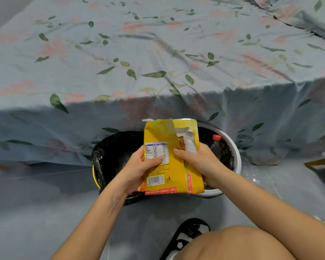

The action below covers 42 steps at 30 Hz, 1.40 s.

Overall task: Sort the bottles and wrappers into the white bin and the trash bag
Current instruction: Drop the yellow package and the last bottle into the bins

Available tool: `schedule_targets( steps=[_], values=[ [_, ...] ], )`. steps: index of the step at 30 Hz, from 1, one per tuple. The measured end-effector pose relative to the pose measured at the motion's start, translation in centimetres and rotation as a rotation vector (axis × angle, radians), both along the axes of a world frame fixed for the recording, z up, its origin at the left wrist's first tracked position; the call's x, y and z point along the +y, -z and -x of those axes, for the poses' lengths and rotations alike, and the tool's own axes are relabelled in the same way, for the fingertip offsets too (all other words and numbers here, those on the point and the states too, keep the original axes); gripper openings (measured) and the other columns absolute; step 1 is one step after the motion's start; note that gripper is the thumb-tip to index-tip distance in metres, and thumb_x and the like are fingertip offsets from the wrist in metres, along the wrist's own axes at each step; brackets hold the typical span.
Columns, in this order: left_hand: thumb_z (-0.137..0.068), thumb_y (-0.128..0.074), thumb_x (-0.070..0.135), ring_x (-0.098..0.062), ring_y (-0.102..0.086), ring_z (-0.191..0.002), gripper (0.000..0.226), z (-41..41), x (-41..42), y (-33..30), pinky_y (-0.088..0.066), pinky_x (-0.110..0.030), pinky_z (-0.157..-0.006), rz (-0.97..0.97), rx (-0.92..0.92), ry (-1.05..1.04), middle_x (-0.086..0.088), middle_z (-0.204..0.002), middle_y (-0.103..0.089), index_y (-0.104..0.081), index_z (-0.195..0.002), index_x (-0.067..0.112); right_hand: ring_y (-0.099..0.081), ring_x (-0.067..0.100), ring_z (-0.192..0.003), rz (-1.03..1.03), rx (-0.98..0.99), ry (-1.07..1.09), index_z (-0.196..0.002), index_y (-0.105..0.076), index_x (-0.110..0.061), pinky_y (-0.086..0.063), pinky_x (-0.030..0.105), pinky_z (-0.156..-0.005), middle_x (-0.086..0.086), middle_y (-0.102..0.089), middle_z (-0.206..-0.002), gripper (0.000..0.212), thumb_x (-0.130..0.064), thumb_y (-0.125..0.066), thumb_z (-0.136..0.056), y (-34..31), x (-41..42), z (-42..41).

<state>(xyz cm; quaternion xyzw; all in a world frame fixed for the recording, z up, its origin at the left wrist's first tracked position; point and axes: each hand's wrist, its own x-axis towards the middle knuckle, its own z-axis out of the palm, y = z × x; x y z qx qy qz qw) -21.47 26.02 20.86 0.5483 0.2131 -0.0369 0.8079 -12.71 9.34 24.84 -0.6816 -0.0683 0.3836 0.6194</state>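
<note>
Gripping a torn yellow wrapper, the left hand and right hand hold it upright above the black trash bag and the white bin, where a red-capped bottle lies, beside the flowered bedsheet.

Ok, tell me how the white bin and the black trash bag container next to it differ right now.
The white bin sits to the right and has a white rim; the trash bag sits to the left, black plastic draped over a yellow rim. The white bin holds a red-capped bottle; what the trash bag holds cannot be made out. Both stand on the floor against the bed, open-topped and dark inside, partly hidden by the yellow wrapper.
</note>
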Motion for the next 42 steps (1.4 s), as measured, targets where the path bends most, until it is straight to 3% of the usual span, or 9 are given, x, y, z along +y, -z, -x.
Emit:
schedule_targets(
  steps=[3, 8, 14, 19, 24, 27, 36, 39, 42],
  values=[
    [-0.074, -0.075, 0.004, -0.022, -0.072, -0.086, 0.046, 0.5, 0.4, 0.3, -0.059, -0.034, -0.066, 0.011, -0.015, -0.072, -0.008, -0.1, -0.074, -0.058, -0.115, 0.013, -0.07, 0.022, -0.096, 0.032, -0.082, -0.027, -0.11, -0.061, -0.026, -0.057, 0.046, -0.085, 0.004, -0.071, -0.108, 0.027, -0.023, -0.07, -0.085, 0.2, 0.1, -0.2],
    [-0.085, -0.062, -0.003, -0.017, -0.07, -0.061, 0.027, -0.1, 3.8, 3.5, -0.056, -0.029, -0.051, -0.107, 0.245, -0.22, -0.013, -0.096, -0.068, -0.059, -0.111, 0.007, -0.069, 0.023, -0.069, 0.199, 0.061, -0.095, -0.122, -0.049, -0.019, -0.06, 0.043, -0.066, 0.011, -0.069, -0.1, 0.038, -0.013, -0.065, -0.089, 1.2, -0.3, -0.3],
    [-0.084, -0.069, 0.006, -0.029, -0.063, -0.077, 0.036, -1.2, 8.8, 9.3, -0.052, -0.038, -0.071, -0.203, 0.634, -0.138, -0.016, -0.092, -0.068, -0.06, -0.118, -0.002, -0.065, 0.022, -0.067, 0.331, -0.034, -0.267, -0.1, -0.061, -0.013, -0.059, 0.034, -0.061, 0.007, -0.066, -0.086, 0.013, -0.007, -0.054, -0.091, 2.4, -0.8, 0.2],
    [-0.081, -0.073, 0.02, -0.031, -0.064, -0.09, 0.042, -2.1, 9.8, 13.3, -0.055, -0.039, -0.081, -0.723, 0.843, -0.015, -0.02, -0.109, -0.066, -0.057, -0.111, -0.005, -0.063, 0.015, -0.057, 0.516, -0.271, -0.385, -0.086, -0.064, -0.012, -0.056, 0.028, -0.052, 0.0, -0.068, -0.074, 0.022, -0.031, -0.055, -0.091, 3.3, -1.7, 0.1],
    [-0.079, -0.072, 0.04, -0.033, -0.052, -0.12, 0.071, -2.8, 8.5, 14.4, -0.048, -0.04, -0.088, -1.26, 0.988, 0.198, -0.015, -0.132, -0.051, -0.039, -0.132, 0.006, -0.062, 0.023, -0.078, 0.818, -0.736, -0.603, -0.082, -0.066, -0.014, -0.053, 0.035, -0.071, 0.003, -0.068, -0.078, 0.039, -0.048, -0.048, -0.089, 4.3, -2.8, -0.1],
    [-0.087, -0.063, 0.035, -0.028, -0.049, -0.122, 0.056, -3.5, 6.9, 14.5, -0.047, -0.038, -0.089, -1.61, 0.929, 0.348, -0.01, -0.132, -0.048, -0.043, -0.134, 0.012, -0.062, 0.026, -0.083, 0.848, -0.759, -0.642, -0.085, -0.067, -0.015, -0.054, 0.037, -0.073, 0.005, -0.068, -0.084, 0.041, -0.05, -0.046, -0.09, 4.4, -3.2, -0.1],
    [-0.082, -0.062, 0.028, -0.035, -0.063, -0.1, 0.026, -7.7, 6.3, 2.1, -0.044, -0.035, -0.072, -1.826, 0.723, 0.324, -0.013, -0.107, -0.065, -0.068, -0.104, 0.016, -0.057, 0.03, -0.085, 0.918, -0.905, -0.676, -0.092, -0.067, -0.018, -0.039, 0.032, -0.065, 0.007, -0.064, -0.093, 0.039, -0.049, -0.042, -0.093, 3.0, -5.2, -0.5],
    [-0.084, -0.058, 0.035, -0.038, -0.063, -0.097, 0.023, -9.8, 3.0, -3.3, -0.047, -0.038, -0.074, -1.847, 0.468, 0.193, -0.013, -0.105, -0.067, -0.068, -0.099, 0.021, -0.048, 0.027, -0.077, 0.984, -0.975, -0.694, -0.085, -0.063, -0.014, -0.034, 0.029, -0.06, 0.004, -0.051, -0.079, 0.04, -0.049, -0.044, -0.093, 2.3, -7.0, -1.4],
    [-0.085, -0.056, 0.039, -0.03, -0.064, -0.093, 0.017, -12.0, -4.2, -6.1, -0.048, -0.035, -0.07, -1.745, 0.096, 0.23, 0.004, -0.097, -0.07, -0.067, -0.096, 0.031, -0.059, 0.032, -0.096, 1.06, -0.966, -0.637, -0.101, -0.067, -0.013, -0.036, 0.032, -0.069, 0.011, -0.063, -0.102, 0.037, -0.044, -0.05, -0.09, 1.5, -9.9, -3.9]
  ],
)
